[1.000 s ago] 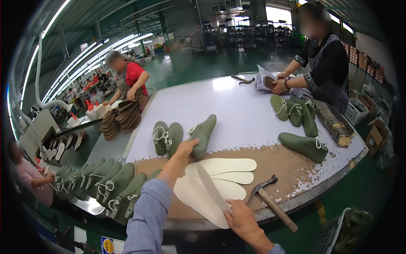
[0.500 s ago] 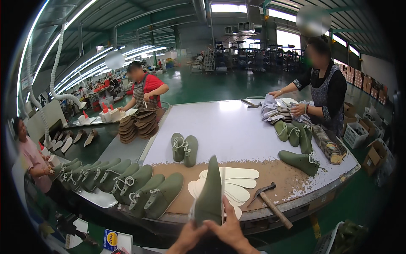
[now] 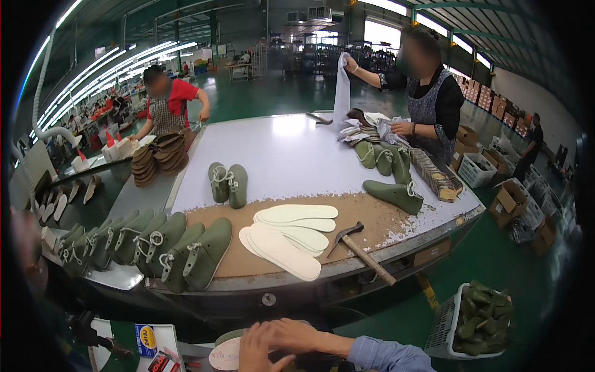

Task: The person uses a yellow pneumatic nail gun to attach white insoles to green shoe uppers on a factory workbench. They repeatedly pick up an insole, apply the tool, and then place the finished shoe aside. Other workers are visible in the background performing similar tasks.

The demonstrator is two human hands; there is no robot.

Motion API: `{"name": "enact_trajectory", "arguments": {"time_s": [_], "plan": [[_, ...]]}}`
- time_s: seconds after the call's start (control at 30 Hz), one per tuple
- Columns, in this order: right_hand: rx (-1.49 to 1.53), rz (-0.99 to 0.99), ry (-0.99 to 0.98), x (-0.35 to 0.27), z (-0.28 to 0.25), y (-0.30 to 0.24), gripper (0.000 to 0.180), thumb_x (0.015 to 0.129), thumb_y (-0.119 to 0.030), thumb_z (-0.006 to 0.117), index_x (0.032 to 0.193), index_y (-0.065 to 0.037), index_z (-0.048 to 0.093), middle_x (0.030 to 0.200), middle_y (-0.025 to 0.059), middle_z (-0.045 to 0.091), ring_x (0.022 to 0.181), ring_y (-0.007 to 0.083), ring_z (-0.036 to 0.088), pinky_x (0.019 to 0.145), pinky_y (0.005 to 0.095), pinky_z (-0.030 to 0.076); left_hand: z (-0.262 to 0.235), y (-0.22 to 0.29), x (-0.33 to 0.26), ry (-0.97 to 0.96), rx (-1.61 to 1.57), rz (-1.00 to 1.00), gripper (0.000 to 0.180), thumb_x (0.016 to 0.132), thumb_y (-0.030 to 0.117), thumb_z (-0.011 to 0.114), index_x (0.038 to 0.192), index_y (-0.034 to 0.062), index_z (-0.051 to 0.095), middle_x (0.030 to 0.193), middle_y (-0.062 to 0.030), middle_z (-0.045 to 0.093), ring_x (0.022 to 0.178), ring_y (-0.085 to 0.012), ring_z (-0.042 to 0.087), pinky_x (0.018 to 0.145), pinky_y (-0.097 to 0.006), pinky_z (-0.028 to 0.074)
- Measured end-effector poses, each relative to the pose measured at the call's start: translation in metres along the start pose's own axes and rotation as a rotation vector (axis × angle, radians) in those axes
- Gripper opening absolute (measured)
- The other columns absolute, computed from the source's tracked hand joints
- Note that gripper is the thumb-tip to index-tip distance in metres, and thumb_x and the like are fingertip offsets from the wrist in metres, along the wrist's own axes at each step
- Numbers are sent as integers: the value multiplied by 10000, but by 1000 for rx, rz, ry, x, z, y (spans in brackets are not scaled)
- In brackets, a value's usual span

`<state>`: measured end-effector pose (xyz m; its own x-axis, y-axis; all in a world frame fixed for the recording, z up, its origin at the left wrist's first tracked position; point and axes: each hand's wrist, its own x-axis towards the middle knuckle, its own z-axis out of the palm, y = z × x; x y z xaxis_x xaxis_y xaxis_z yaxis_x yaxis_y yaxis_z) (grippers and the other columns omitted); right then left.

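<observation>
At the lower edge, my left hand (image 3: pixel 254 348) lies across a pale insole (image 3: pixel 224 354) with reddish print, gripping it against a green shoe last (image 3: pixel 230 336). My right hand (image 3: pixel 300 336) comes in from the right, its fingers closed round the same last beside my left hand. Most of the last is hidden beneath both hands and the frame edge. On the table's brown near strip lies a fan of cream insoles (image 3: pixel 291 239). Right of them, a hammer (image 3: pixel 362 251) rests with its wooden handle over the edge.
Rows of green lasts (image 3: pixel 207 254) line the left edge; a pair (image 3: pixel 228 185) stands mid-table and another last (image 3: pixel 393 195) lies right. A crate of green lasts (image 3: pixel 483 316) sits on the floor. Two co-workers stand across the table, one lifting grey cloth (image 3: pixel 341 93).
My hands have brought the last down from over the table to the lower edge and tipped it from upright, with the insole facing up. The view has shifted right. A co-worker has raised the cloth.
</observation>
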<state>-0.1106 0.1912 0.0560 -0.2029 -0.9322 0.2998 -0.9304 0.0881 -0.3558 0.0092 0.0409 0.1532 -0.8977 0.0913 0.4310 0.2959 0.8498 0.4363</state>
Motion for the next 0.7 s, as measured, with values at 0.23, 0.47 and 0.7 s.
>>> {"name": "enact_trajectory", "arguments": {"time_s": [0.23,0.47,0.7], "plan": [[-43,298,-79,-64,21,26,634,753,-242,797,1359,-172,626,1423,176,548,1254,382,568,1009,484,471,135,-69,-27,-231,72,18,846,870,542,725,1468,-6,484,1392,-188,587,1207,-356,542,1052,-514,373],[536,1249,717,-131,44,-23,400,899,-67,742,1284,-36,635,1224,220,646,1102,337,679,938,416,562,150,-60,-5,-337,73,66,799,822,601,734,1418,95,569,1400,-88,596,1087,-304,566,957,-482,398],[241,903,-47,-111,26,-114,607,877,-319,772,1379,-44,569,1012,143,699,899,332,691,827,428,526,155,-59,-2,-374,84,49,788,815,575,764,1410,99,565,1269,-94,623,1130,-301,566,975,-479,388]]}}
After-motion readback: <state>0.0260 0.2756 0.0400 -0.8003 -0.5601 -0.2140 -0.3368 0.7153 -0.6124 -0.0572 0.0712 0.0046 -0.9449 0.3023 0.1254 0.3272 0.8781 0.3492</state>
